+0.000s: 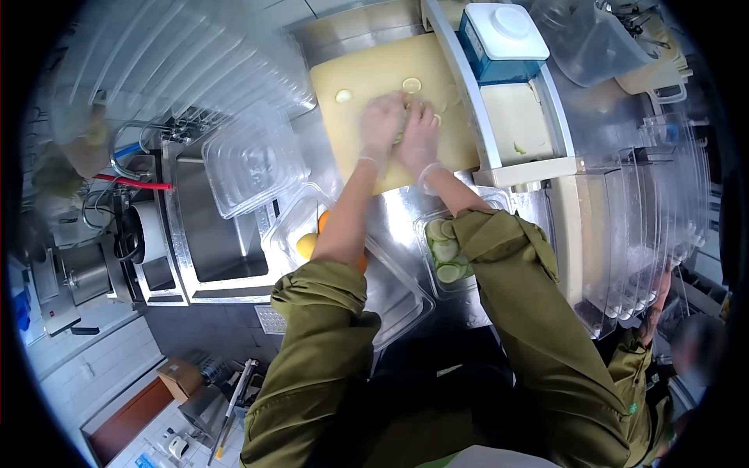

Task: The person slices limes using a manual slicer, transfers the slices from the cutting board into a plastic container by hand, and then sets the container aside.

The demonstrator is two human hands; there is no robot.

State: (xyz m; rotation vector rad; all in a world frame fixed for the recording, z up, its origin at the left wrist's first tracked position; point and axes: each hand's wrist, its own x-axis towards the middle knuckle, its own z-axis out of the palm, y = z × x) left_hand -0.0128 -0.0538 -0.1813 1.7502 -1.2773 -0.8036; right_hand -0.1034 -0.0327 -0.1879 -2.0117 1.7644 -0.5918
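Note:
Both of my hands wear clear gloves and meet over the yellow cutting board (367, 70). My left hand (379, 126), slightly blurred, is curled against a cluster of green-rimmed lime slices (400, 136). My right hand (420, 131) closes on the same cluster from the other side, and most of it is hidden between the hands. One round lime slice (411, 85) lies just beyond my fingertips. A pale cut end piece (343, 96) rests to the left on the board. No knife is visible.
Below my right forearm stands a clear container of green slices (445, 251). Under my left arm, a clear tub (398, 300) holds yellow and orange fruit (307, 246). A sink (218, 226) is left; a blue-and-white box (503, 43) stands right. Another person's sleeve (630, 366) shows lower right.

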